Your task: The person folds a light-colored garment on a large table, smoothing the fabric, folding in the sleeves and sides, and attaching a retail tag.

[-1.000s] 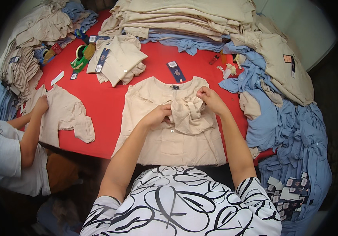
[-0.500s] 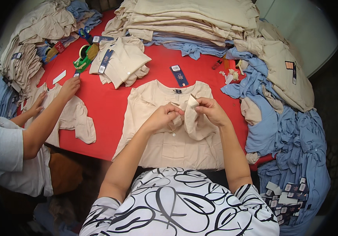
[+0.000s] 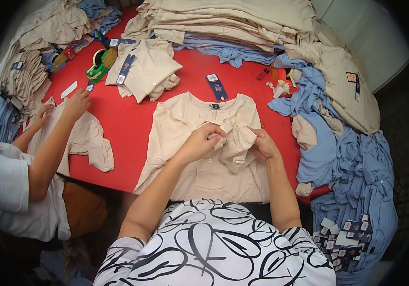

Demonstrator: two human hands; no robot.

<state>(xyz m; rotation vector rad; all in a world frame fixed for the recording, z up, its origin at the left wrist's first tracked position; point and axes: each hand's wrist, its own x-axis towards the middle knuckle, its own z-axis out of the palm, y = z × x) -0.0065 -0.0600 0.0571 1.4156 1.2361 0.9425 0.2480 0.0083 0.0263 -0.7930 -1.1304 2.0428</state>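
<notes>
Beige shirt (image 3: 199, 167) lies flat on the red table (image 3: 128, 124), nearest the wearer. Left hand (image 3: 199, 143) and right hand (image 3: 264, 144) each pinch its bunched sleeve (image 3: 235, 148). Beyond the collar: blue tag (image 3: 215, 87), then stacked shirts (image 3: 223, 19).

Bright, even overhead light, soft and diffuse, no glare. The red surface (image 3: 133, 124) reads saturated and clean. Sharpest focus sits round the grip of both hands, left hand (image 3: 199, 143) and right hand (image 3: 264, 144), on the bunched beige shirt (image 3: 204, 167); only faint shadows in the cloth folds under the grip. Away from the grip, straight edges bow outward, heavy fisheye. Corners fall into a black round vignette. Far right of the grip, the blue heap (image 3: 361, 181) goes dimmer and softer. Below the surface edge, deep shadow.
</notes>
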